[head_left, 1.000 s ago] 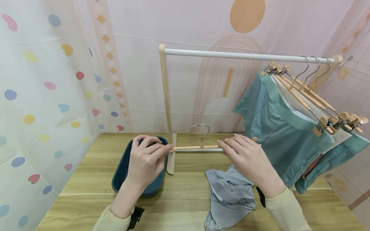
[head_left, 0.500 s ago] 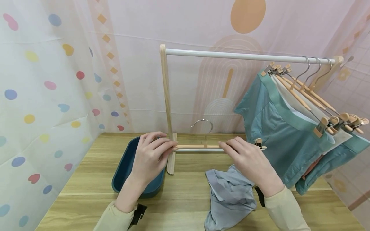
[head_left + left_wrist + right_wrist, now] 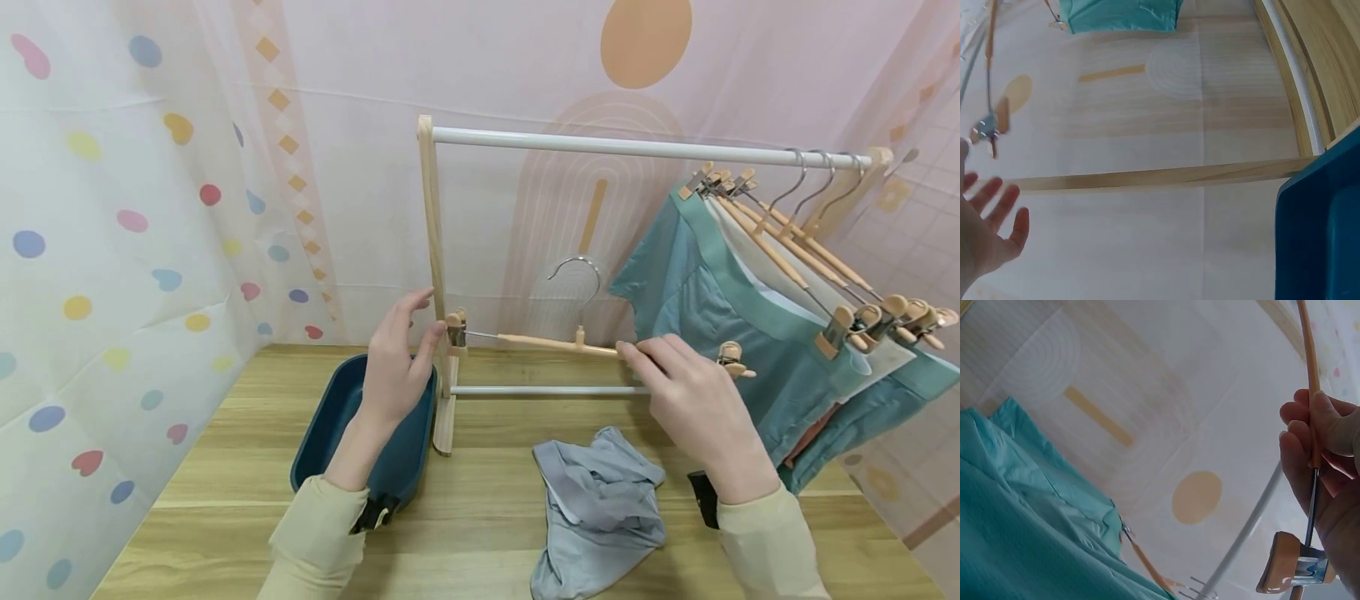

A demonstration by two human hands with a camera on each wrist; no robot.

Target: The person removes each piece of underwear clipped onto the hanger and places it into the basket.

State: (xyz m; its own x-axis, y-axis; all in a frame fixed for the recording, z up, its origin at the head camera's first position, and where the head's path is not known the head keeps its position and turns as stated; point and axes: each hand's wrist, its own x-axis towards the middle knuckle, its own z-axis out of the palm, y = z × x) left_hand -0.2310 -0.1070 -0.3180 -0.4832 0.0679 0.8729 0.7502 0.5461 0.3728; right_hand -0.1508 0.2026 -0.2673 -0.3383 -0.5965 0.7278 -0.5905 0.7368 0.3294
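My right hand (image 3: 697, 404) grips the right part of a clip hanger (image 3: 551, 342), thumb and curled fingers around its wooden bar (image 3: 1313, 369) in the right wrist view. The hanger floats above the table, hook upward, with a clip at each end and no garment on it. My left hand (image 3: 393, 362) is beside the left clip (image 3: 456, 331), fingers spread; the left wrist view shows its fingers (image 3: 1002, 206) loose, apart from the clip's metal (image 3: 986, 127). Below, a crumpled grey-blue garment (image 3: 596, 517) lies on the wooden table (image 3: 480, 525).
A small clothes rack with a white top rail (image 3: 600, 143) stands behind. At its right end hang several clip hangers with teal shorts (image 3: 693, 267) and other garments. A dark blue bin (image 3: 318, 433) sits left of the rack's wooden post (image 3: 431, 225).
The hanger has risen and moved right in my right hand. My left hand has let go of the bar and opened near the left clip, which is now visible.
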